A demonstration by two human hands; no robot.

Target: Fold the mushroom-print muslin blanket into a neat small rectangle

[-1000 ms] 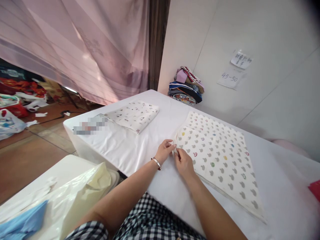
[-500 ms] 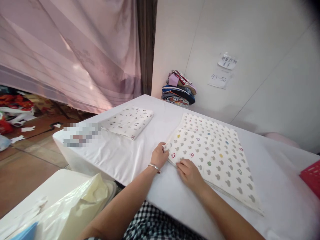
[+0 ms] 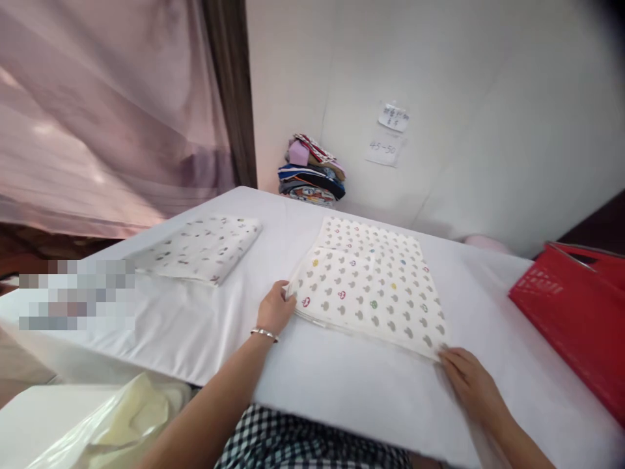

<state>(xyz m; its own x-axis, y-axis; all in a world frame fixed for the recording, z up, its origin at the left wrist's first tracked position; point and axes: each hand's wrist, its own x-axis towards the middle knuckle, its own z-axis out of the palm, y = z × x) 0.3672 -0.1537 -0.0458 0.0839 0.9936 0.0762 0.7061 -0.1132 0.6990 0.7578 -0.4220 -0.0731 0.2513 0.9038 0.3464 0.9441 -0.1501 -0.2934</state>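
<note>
A folded white cloth [image 3: 361, 286] printed with grey and coloured mushroom shapes lies flat in front of me on the white-covered table [image 3: 342, 378]. My left hand [image 3: 277, 306], with a silver bracelet at the wrist, pinches its near left corner between thumb and fingers. At the near right corner, my right hand [image 3: 469, 378] has its fingers closed on the cloth's edge. Several layers show along the near edge between the hands. Left of it lies another folded white cloth [image 3: 209, 247] with small scattered prints, touched by neither hand.
A red bag [image 3: 581, 319] stands at the table's right side. Folded clothes [image 3: 312, 172] are stacked at the back against the wall, below paper signs [image 3: 383, 148]. At lower left, a yellowish plastic bag [image 3: 131, 417] rests on a white surface. A pink curtain [image 3: 107, 130] hangs at left.
My right hand has slid right along the near edge to the cloth's right corner. My left hand keeps the left corner. The view has turned right, bringing more of the red bag into sight.
</note>
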